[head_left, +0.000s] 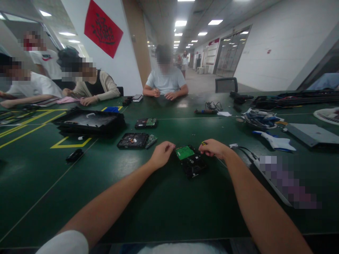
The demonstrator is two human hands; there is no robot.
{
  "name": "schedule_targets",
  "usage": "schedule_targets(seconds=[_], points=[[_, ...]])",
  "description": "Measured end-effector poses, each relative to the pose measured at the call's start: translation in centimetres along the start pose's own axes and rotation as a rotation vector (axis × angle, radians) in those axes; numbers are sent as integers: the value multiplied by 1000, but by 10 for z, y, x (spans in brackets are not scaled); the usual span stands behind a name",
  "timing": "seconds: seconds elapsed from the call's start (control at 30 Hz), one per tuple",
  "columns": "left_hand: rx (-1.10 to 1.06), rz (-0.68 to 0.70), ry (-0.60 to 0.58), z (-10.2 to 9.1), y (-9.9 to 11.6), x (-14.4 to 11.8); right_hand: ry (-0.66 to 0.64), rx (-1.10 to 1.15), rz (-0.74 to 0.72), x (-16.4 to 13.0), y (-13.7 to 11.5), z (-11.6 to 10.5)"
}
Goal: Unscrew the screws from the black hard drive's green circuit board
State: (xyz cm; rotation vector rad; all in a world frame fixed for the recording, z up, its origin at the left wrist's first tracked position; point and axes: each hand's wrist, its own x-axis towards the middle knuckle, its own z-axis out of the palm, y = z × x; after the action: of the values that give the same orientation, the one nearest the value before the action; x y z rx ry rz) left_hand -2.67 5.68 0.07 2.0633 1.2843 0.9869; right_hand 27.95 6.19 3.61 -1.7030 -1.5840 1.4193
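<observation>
Hands are both on the green table (164, 211), one at each side of a small black hard drive (192, 163) that lies flat with its green circuit board (184, 152) facing up. The left hand (161, 154) is curled, fingers pressed together, and its fingertips touch the left far corner of the drive, just beside the green board. The right hand (214, 147) is closed around a small tool with a yellow and black end (203, 143); the tool's tip points toward the right far corner of the drive, but it is too small to tell if it touches.

Beyond the left hand, a little further on the table, lies a second opened drive (133, 140), and behind that a third one (146, 122). Further left of them is a large black flat case (90, 121), near yellow lines marked on the table. A small black object (74, 155) lies well apart to the left of the left hand.

To the right of the right hand a black cable (245, 151) runs over the table, and further right lie a white and blue object (275, 141), a bundle of cables (261, 118) and a grey flat box (312, 134).

Across the table a person in a light shirt (166, 82) sits with hands together on the table. At the far left other people (92, 86) sit with their arms on the table.
</observation>
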Motion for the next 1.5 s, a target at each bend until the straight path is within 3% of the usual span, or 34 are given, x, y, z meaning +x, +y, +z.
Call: schedule_targets(seconds=[0.7,1.0,1.13,1.3,1.5], points=[[63,24,41,0,2,1,-90,471,-19,22,-6,-10],[187,150,126,-3,35,17,-54,574,-58,12,8,-12],[175,161,123,0,39,18,-17,553,-89,10,10,-11],[354,140,85,3,33,0,24,427,-75,12,8,1],[250,-69,-4,7,35,-8,30,306,-73,6,2,10]])
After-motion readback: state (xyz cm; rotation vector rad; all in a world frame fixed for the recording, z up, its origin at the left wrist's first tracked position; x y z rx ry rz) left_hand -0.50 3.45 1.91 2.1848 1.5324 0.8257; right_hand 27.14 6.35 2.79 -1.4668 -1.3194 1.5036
